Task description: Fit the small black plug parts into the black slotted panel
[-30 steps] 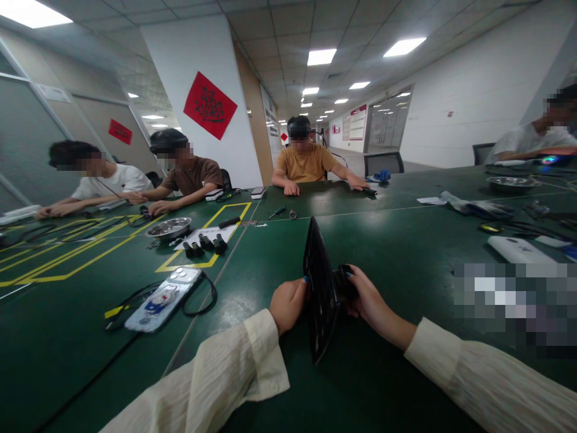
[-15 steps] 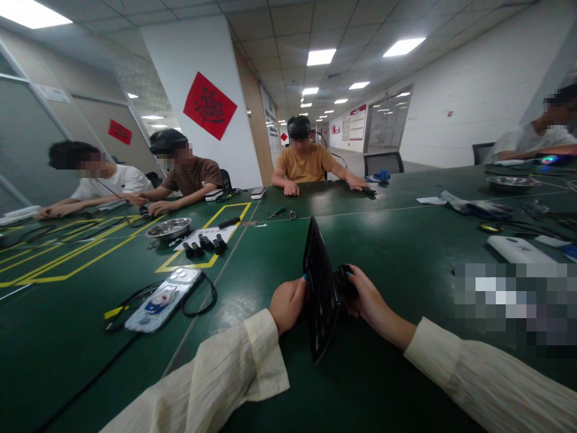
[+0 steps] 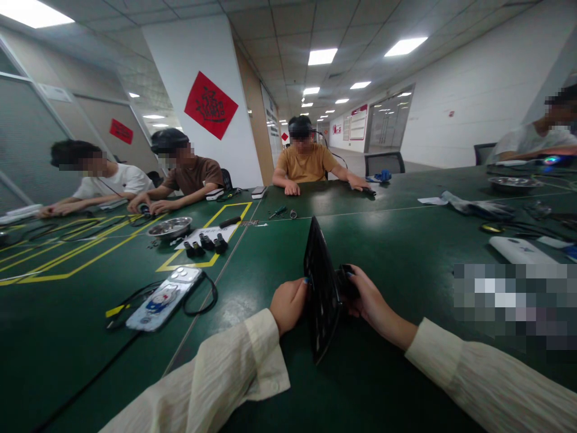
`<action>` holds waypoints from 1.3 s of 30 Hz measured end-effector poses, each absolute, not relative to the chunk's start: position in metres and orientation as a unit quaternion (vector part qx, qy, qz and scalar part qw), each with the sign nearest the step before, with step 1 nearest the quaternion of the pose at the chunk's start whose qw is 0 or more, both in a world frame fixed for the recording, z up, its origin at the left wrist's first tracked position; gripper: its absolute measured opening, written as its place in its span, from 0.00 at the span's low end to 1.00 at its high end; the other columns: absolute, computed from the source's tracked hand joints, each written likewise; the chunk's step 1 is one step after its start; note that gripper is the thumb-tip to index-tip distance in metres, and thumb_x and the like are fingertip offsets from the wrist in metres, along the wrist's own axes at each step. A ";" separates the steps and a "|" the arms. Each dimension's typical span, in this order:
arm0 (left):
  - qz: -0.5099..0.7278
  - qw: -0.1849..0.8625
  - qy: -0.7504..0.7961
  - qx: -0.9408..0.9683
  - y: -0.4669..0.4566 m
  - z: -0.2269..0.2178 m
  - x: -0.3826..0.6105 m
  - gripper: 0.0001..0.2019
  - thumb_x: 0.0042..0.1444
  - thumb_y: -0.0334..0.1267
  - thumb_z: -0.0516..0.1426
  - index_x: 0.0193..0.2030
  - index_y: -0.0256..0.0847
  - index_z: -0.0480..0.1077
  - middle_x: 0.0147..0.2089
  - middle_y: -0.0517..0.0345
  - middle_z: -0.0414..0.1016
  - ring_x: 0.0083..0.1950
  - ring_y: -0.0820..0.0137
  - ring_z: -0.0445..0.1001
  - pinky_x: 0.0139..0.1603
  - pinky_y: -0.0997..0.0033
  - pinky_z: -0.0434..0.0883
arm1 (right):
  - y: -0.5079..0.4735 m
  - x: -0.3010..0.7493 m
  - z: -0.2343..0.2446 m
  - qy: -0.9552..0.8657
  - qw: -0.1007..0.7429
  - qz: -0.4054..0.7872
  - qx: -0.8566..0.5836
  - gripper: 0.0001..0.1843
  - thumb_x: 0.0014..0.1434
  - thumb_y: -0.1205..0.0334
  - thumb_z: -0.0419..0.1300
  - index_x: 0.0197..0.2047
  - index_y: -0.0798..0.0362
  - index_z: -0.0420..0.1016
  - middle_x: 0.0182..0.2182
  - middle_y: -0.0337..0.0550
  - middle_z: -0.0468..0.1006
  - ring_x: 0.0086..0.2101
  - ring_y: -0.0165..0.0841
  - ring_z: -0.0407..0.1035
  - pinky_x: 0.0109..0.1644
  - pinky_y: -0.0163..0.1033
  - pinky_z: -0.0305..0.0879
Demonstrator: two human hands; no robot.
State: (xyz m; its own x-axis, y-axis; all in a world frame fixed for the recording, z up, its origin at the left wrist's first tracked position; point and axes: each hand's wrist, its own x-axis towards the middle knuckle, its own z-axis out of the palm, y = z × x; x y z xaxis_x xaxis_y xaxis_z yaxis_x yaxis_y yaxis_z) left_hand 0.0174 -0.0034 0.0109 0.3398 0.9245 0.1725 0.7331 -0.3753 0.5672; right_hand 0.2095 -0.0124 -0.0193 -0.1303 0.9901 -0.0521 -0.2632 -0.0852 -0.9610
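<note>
A thin black panel (image 3: 319,282) stands on edge on the green table (image 3: 396,240), seen almost edge-on. My left hand (image 3: 288,304) is closed against its left face, fingertips on the panel. On the other side my right hand (image 3: 367,297) is wrapped round a small black part (image 3: 347,281) fixed to the panel's right face. Both cream sleeves reach in from the bottom of the view.
A phone in a pale case (image 3: 162,291) with black cables lies to the left. Farther off are a metal bowl (image 3: 170,227), small black parts (image 3: 207,243) inside a yellow-taped square, and a white device (image 3: 518,248) at right. Several people sit round the table.
My hands and the panel have stayed where they were. A person at the far left has shifted a hand slightly.
</note>
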 end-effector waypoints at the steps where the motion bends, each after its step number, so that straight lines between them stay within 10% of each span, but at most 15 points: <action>1: 0.242 0.196 0.526 0.791 -0.003 0.010 0.017 0.24 0.62 0.45 0.35 0.25 0.39 0.64 0.24 0.56 0.68 0.27 0.69 0.67 0.30 0.71 0.59 | -0.012 0.210 -0.020 -0.441 0.514 0.610 -0.412 0.18 0.58 0.53 0.49 0.51 0.47 0.59 0.23 0.33 0.68 0.16 0.26 0.62 0.13 0.29 0.51; 31: 0.204 0.177 0.524 0.808 -0.001 0.008 0.015 0.19 0.60 0.41 0.40 0.35 0.38 0.70 0.34 0.51 0.75 0.40 0.63 0.73 0.39 0.69 0.64 | -0.008 0.211 -0.027 -0.436 0.523 0.609 -0.407 0.18 0.58 0.53 0.49 0.51 0.48 0.59 0.23 0.33 0.69 0.14 0.26 0.63 0.12 0.29 0.52; 39: 0.242 0.198 0.515 0.798 -0.003 0.009 0.016 0.26 0.62 0.46 0.33 0.25 0.39 0.64 0.24 0.56 0.68 0.28 0.69 0.68 0.30 0.71 0.59 | -0.011 0.210 -0.022 -0.435 0.515 0.614 -0.409 0.18 0.58 0.53 0.49 0.51 0.48 0.59 0.23 0.34 0.69 0.14 0.26 0.62 0.12 0.29 0.51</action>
State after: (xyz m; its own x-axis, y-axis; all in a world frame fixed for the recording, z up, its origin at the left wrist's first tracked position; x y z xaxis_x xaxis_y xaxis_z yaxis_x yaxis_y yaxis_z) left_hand 0.0165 -0.0031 0.0088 0.3530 0.9178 0.1818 0.7263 -0.3913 0.5652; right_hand 0.2103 -0.0115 -0.0217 -0.1341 0.9895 -0.0536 -0.2770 -0.0894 -0.9567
